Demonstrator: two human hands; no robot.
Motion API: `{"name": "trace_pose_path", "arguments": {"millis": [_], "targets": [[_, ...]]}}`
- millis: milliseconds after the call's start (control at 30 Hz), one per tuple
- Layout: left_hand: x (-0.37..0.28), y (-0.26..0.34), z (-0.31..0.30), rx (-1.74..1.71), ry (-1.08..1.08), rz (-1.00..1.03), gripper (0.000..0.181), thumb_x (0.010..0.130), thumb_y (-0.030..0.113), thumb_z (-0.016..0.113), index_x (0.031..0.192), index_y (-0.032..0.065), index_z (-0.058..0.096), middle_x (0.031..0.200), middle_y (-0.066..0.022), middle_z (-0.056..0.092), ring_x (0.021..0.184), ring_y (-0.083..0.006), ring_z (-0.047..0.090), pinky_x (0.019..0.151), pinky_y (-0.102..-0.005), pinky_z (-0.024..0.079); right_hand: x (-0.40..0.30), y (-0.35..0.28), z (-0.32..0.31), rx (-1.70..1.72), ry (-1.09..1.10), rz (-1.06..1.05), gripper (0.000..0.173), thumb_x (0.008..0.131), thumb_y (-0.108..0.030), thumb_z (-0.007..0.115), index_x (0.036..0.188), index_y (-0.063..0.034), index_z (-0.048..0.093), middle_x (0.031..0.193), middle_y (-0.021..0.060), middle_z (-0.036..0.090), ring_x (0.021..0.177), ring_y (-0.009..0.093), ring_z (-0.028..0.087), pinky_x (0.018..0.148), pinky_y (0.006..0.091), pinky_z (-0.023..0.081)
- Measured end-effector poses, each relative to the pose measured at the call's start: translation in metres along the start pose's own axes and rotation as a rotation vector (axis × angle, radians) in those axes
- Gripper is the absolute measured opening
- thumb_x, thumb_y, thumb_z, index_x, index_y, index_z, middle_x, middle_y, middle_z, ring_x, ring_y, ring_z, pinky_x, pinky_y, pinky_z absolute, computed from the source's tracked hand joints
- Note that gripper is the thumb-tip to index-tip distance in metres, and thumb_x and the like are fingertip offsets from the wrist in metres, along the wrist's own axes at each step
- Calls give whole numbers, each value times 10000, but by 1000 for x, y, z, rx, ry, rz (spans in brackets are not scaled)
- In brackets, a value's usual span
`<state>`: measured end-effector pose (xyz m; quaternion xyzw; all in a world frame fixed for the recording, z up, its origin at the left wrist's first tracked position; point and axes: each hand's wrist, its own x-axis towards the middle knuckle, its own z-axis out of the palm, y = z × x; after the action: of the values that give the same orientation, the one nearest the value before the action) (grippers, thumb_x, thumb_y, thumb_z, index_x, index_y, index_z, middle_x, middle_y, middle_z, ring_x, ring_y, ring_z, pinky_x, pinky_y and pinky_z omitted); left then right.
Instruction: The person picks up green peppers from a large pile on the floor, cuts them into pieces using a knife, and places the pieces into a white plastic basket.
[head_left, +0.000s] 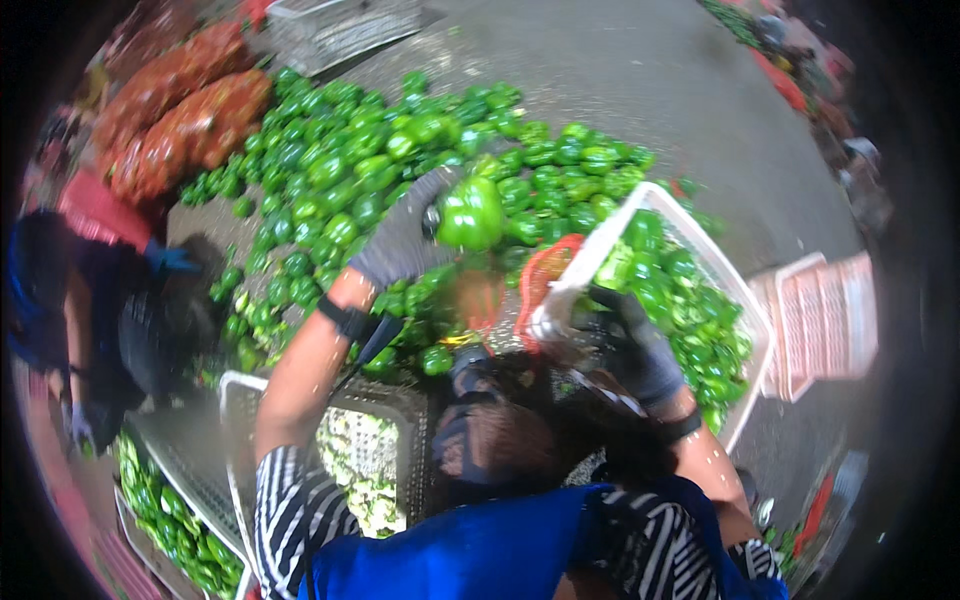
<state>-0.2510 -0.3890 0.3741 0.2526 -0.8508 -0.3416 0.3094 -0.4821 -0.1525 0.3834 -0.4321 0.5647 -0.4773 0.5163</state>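
My left hand (411, 225), in a grey glove, grips a large glossy green bell pepper (472, 214) above a wide heap of green bell peppers (360, 154) on the ground. My right hand (637, 341), gloved too, is at the left side of a white plastic crate (739, 292), near its corner. Motion blur hides what its fingers hold, if anything. Many green peppers (694, 322) lie in this crate. Beside its left corner is a piece of red-orange mesh (538, 281).
Filled orange mesh sacks (202, 120) lie at the far left. A co-worker (75, 300) bends at the left, near a crate of peppers (172, 517). Another crate (412, 450) with pale green scraps stands by my left elbow. Stacked pinkish crates (821, 326) are at right, a white crate (345, 30) at the back.
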Motion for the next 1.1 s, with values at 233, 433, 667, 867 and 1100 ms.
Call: {"name": "trace_pose_path", "arguments": {"millis": [233,433,667,867,1100], "targets": [[5,186,1,400,-328,997,580,736,155,670,1286,198,492,1325,-123,500,1179,-298,531,867,-382,495,-60,-77,31,841,-131,40,766,865,-606,481,1401,-85,313,1276,168,501,1052,304,591,759,457,570],[-34,245,9,280,-337,772,583,709,36,658,1265,103,500,1208,-172,571,1056,-318,601,799,-386,517,-121,-85,35,1026,-91,-229,814,794,-614,585,1340,-43,387,1301,125,475,1099,268,545,891,437,499],[-101,293,63,280,-323,331,527,778,131,668,1262,54,473,907,-194,641,740,-347,644,635,-401,521,-177,-55,20,457,424,-432,695,858,-535,568,1317,-45,388,1185,113,536,1064,200,551,873,348,490],[-121,302,112,458,-286,233,611,775,186,672,1317,56,422,843,-197,629,685,-343,629,581,-414,499,-200,-29,9,370,674,-523,750,820,-426,667,1336,-5,323,1196,103,515,1077,180,522,923,300,450],[-114,321,132,600,-380,237,647,809,219,625,1365,34,351,791,-159,619,642,-310,624,540,-399,492,-215,-26,4,533,738,-528,746,794,-300,728,1340,-8,312,1242,105,461,1100,188,498,934,300,444]]}}
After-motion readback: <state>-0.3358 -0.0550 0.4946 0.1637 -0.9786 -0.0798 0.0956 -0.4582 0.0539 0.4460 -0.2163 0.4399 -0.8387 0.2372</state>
